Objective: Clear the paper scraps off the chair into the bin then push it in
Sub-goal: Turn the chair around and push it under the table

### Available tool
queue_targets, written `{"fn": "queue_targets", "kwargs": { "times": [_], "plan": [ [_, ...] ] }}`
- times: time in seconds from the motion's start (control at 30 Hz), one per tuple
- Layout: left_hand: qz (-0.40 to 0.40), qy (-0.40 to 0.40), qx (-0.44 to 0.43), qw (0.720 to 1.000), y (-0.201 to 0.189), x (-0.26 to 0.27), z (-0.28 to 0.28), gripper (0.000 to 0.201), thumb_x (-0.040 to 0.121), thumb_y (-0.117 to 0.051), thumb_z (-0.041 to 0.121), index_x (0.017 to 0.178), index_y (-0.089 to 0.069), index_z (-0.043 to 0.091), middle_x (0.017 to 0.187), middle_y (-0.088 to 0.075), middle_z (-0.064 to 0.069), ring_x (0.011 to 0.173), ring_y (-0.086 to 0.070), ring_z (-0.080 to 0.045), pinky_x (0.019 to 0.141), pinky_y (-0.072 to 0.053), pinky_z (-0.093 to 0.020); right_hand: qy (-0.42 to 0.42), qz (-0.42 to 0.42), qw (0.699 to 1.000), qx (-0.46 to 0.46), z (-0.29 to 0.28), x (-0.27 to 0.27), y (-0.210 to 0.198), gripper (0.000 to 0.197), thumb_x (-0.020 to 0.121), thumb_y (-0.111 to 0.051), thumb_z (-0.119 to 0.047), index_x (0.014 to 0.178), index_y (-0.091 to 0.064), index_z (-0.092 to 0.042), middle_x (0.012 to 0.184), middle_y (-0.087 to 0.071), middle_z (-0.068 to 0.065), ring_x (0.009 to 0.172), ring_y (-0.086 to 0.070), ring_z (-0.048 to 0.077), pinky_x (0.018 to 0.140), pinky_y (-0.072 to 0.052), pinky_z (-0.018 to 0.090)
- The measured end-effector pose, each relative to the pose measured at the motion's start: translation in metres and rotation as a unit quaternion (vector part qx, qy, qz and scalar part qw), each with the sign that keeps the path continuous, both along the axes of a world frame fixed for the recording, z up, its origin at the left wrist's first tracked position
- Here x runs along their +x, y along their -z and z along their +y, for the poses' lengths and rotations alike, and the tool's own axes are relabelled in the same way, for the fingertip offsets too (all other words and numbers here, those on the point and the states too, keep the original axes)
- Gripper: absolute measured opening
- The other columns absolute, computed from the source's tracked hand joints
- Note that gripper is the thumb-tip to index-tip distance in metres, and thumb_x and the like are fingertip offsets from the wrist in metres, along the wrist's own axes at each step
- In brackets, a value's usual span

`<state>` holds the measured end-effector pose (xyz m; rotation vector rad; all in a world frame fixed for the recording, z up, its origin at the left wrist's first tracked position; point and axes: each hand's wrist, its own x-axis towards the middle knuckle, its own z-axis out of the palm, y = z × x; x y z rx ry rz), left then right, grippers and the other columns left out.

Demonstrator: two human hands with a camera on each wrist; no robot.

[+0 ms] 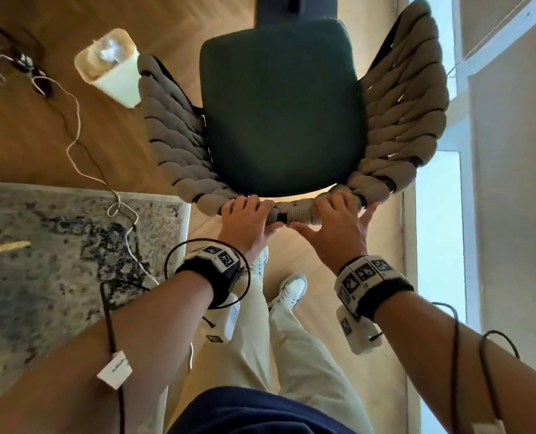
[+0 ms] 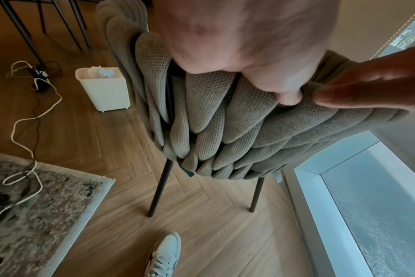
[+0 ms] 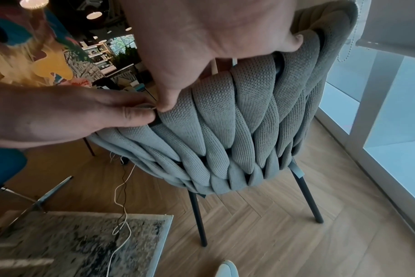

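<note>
The left hand curls over the top rim of the chair back, fingers hooked over the woven edge and thumb pressed on the rear face. The right hand sits just beside it on the same rim, fingers draped over the top and thumb spread toward the left hand; it looks a looser hold, more a resting grasp than a clamp. The chair stands on the wood floor in front of the person, its dark seat bare of scraps, with the bin just beside its left side holding crumpled paper.

The chair should handle as a light to middling load. Its thin metal legs are stiff, but the padded knit weave gives under the fingers, so a grip there will squash before it bites. The top rim, where both hands are, seems the right place: a frame bar shows through the weave there. Pushing from so high may tip the chair if the legs catch on the floor, so a low, level shove looks wiser.
</note>
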<state>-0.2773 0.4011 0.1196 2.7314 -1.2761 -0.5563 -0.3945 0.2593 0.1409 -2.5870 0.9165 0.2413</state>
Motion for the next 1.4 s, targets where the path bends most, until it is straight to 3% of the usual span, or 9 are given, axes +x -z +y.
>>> {"fn": "queue_targets", "kwargs": {
  "times": [0.07,0.23,0.5,0.8,0.87,1.0,1.23,1.3,1.4],
  "plan": [
    [-0.004,0.007,-0.007,1.0,0.0,0.009,-0.01,0.06,0.086,-0.03,0.062,0.111,-0.06,0.017,0.106,-0.062,-0.01,0.102,-0.056,-0.033,0.091,-0.038,-0.046,0.0,0.0,1.0,-0.002,-0.012,0.008,0.0,0.059,0.08,-0.053,-0.068,0.116,-0.06,-0.022,0.123,-0.059,-0.001,0.128,-0.042,0.025,0.111,-0.004,0.068],
    [-0.028,0.027,-0.038,0.999,0.008,0.031,-0.028,0.041,0.087,-0.054,0.052,0.111,-0.061,0.019,0.102,-0.062,-0.006,0.098,-0.056,-0.031,0.089,-0.038,-0.044,-0.041,0.013,0.999,-0.032,-0.035,0.021,0.007,0.058,0.085,-0.048,-0.064,0.126,-0.054,-0.023,0.131,-0.057,-0.001,0.135,-0.04,0.026,0.111,-0.011,0.071],
    [-0.025,0.049,-0.047,0.997,0.006,0.082,-0.052,0.046,0.087,-0.046,0.055,0.111,-0.059,0.018,0.101,-0.062,-0.007,0.097,-0.057,-0.032,0.089,-0.039,-0.046,-0.14,0.049,0.986,-0.075,-0.071,0.057,0.007,0.05,0.089,-0.059,-0.034,0.135,-0.046,-0.02,0.134,-0.055,0.004,0.137,-0.039,0.032,0.113,-0.018,0.064],
    [0.015,0.066,0.005,0.998,0.0,0.144,-0.084,0.047,0.09,-0.051,0.052,0.125,-0.055,0.022,0.115,-0.058,-0.006,0.111,-0.051,-0.029,0.096,-0.032,-0.044,-0.202,0.138,0.97,-0.008,-0.121,0.137,-0.004,0.044,0.093,-0.051,-0.043,0.132,-0.049,-0.023,0.13,-0.059,0.0,0.125,-0.049,0.027,0.111,-0.03,0.048],
    [0.016,0.07,0.014,0.997,0.0,0.158,-0.091,0.047,0.09,-0.051,0.052,0.126,-0.054,0.022,0.116,-0.057,-0.006,0.112,-0.05,-0.029,0.097,-0.032,-0.044,-0.197,0.14,0.97,0.009,-0.129,0.152,-0.007,0.04,0.093,-0.053,-0.042,0.129,-0.052,-0.024,0.123,-0.062,-0.002,0.121,-0.052,0.025,0.107,-0.034,0.046],
    [0.023,0.087,0.033,0.995,-0.001,0.183,-0.106,0.048,0.091,-0.049,0.053,0.128,-0.051,0.023,0.119,-0.055,-0.006,0.114,-0.048,-0.028,0.097,-0.032,-0.043,-0.174,0.177,0.967,0.05,-0.145,0.184,-0.015,0.031,0.092,-0.055,-0.04,0.119,-0.059,-0.026,0.099,-0.064,-0.004,0.096,-0.061,0.019,0.084,-0.048,0.036],
    [0.016,0.096,0.018,0.995,0.0,0.233,-0.132,0.048,0.09,-0.051,0.052,0.128,-0.054,0.023,0.116,-0.056,-0.006,0.111,-0.05,-0.028,0.094,-0.033,-0.042,-0.15,0.182,0.971,0.038,-0.164,0.228,-0.017,0.027,0.092,-0.055,-0.041,0.115,-0.06,-0.027,0.089,-0.06,-0.006,0.08,-0.053,0.015,0.072,-0.044,0.031],
    [0.012,0.093,0.014,0.996,-0.002,0.243,-0.14,0.048,0.09,-0.051,0.053,0.127,-0.054,0.023,0.117,-0.056,-0.006,0.113,-0.049,-0.028,0.094,-0.034,-0.042,-0.152,0.174,0.972,0.033,-0.168,0.237,-0.021,0.026,0.093,-0.055,-0.04,0.114,-0.059,-0.026,0.089,-0.058,-0.006,0.082,-0.053,0.017,0.077,-0.044,0.035],
    [0.034,0.07,0.031,0.996,-0.008,0.251,-0.15,0.049,0.089,-0.053,0.054,0.127,-0.054,0.023,0.121,-0.055,-0.008,0.116,-0.048,-0.029,0.098,-0.034,-0.044,-0.145,0.141,0.979,0.032,-0.168,0.24,-0.022,0.028,0.091,-0.057,-0.037,0.117,-0.058,-0.024,0.104,-0.064,-0.002,0.103,-0.058,0.023,0.103,-0.039,0.046]
  ]
}}
